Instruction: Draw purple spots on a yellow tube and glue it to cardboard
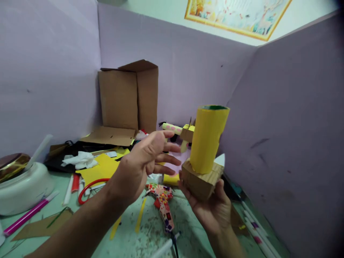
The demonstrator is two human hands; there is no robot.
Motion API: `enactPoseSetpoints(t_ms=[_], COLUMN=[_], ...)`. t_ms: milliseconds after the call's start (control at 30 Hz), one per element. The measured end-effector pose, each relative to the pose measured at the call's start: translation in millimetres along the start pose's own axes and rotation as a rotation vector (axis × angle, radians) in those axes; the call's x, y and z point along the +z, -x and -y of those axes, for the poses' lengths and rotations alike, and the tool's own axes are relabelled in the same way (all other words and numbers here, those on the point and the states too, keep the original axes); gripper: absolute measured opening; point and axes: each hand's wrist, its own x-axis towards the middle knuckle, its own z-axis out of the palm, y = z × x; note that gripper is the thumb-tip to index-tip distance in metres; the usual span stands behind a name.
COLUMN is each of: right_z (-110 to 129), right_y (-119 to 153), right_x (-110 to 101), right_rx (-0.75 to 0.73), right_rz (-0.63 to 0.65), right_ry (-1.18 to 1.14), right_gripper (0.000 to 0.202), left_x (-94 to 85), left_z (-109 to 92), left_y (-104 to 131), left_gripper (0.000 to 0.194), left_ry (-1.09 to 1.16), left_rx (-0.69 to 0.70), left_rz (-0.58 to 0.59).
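My right hand (pixel 212 211) holds up a wooden-looking block (pixel 200 182) from below, its fingers wrapped round the base. On top of the block stands a yellow paper tube (pixel 207 139), tilted slightly, with a dark green inside at its upper opening. A white pointed piece (pixel 220 159) sticks out behind the tube. My left hand (pixel 150 157) hovers to the left of the block, fingers apart and holding nothing. Below and between the hands, a flower-patterned glue gun (pixel 163 204) lies on the table.
An open cardboard box (pixel 119 98) stands at the back. Yellow sheets (pixel 100 169), crumpled tissue (pixel 80 160) and red-handled scissors (pixel 82 193) lie left. A white pot (pixel 24 190) and magenta marker (pixel 28 215) sit further left. Behind the block is a giraffe-like paper figure (pixel 172 128).
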Motion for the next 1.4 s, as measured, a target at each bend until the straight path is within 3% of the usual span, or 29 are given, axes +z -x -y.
enactPoseSetpoints(t_ms=[133,300,433,567,667,733,867,1000,1100,1267,1400], right_z=[-0.1,-6.9,-18.3,-27.2,-29.2,-28.4,-19.3,-0.3,11.4,4.9,-17.4], right_y=[1.8,6.8,7.6,5.4,4.6,4.4,5.0,17.3,37.7,59.4,38.9], right_x=[4.0,5.8,5.2,1.8,2.4,4.8,6.0,-4.1,-11.6,-8.4,7.3], right_rx=[0.172,0.247,0.319,0.394,0.427,0.472,0.490,0.176,0.118,0.221,0.210], right_rz=[0.076,0.194,0.209,0.247,0.252,0.243,0.147,-0.066,-0.131,-0.154,-0.215], right_ry=[-0.087,-0.117,-0.115,-0.110,-0.084,-0.020,0.330,0.923,1.334,1.763,2.056], right_gripper=[0.056,0.042,0.038,0.036,0.038,0.050,0.070,0.044,0.028,0.025,0.032], left_x=[-14.5,-33.2,-33.4,-26.5,-26.7,-31.3,-51.8,-77.9,-90.0,-91.7,-86.6], left_z=[18.2,52.7,74.1,80.8,79.6,77.5,74.6,77.1,80.5,86.9,93.1], left_y=[-12.6,-22.9,-11.7,1.0,5.0,6.4,13.6,28.8,37.2,38.0,39.0], left_gripper=[0.059,0.100,0.111,0.099,0.077,0.070,0.069,0.067,0.068,0.070,0.071], left_ry=[-0.240,-0.442,-0.405,-0.179,-0.151,-0.163,-0.182,-0.196,-0.182,-0.238,-0.339], left_rx=[0.004,-0.069,-0.103,-0.100,-0.105,-0.097,-0.048,-0.067,-0.121,-0.114,-0.122], left_rz=[0.041,0.210,0.283,0.284,0.244,0.182,0.070,-0.043,-0.134,-0.213,-0.233])
